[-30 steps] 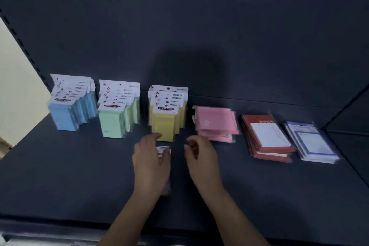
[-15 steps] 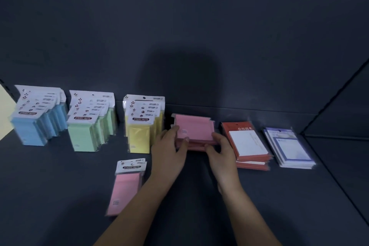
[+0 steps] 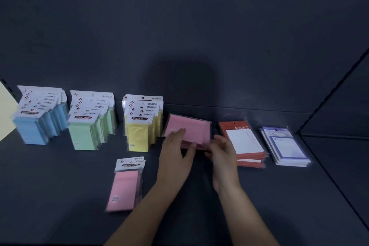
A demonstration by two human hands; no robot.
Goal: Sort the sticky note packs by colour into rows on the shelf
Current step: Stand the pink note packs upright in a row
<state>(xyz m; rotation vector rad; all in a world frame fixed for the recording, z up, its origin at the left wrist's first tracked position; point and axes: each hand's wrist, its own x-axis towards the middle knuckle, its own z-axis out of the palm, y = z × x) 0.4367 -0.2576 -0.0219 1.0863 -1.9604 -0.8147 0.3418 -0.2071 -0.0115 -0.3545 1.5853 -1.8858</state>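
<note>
On the dark shelf (image 3: 60,195) stand rows of sticky note packs: blue (image 3: 34,128), green (image 3: 83,134) and yellow (image 3: 139,136). To their right lies a stack of pink packs (image 3: 193,130). My left hand (image 3: 175,152) grips the stack's front left, fingers on top and thumb at the front edge. My right hand (image 3: 223,152) holds its front right corner, and the top packs tilt up at the front. A pink pack with a white header (image 3: 125,185) lies flat nearer to me, left of my left forearm.
Right of the pink stack lie a red-and-white pad stack (image 3: 245,144) and a blue-and-white pad stack (image 3: 285,146). The shelf's dark back panel (image 3: 179,36) rises just behind the rows. A side panel (image 3: 343,106) closes the right end.
My left hand let go of the pink header pack, which now lies flat on the shelf. Both hands moved back to the pink stack and took hold of its front. The camera turned right.
</note>
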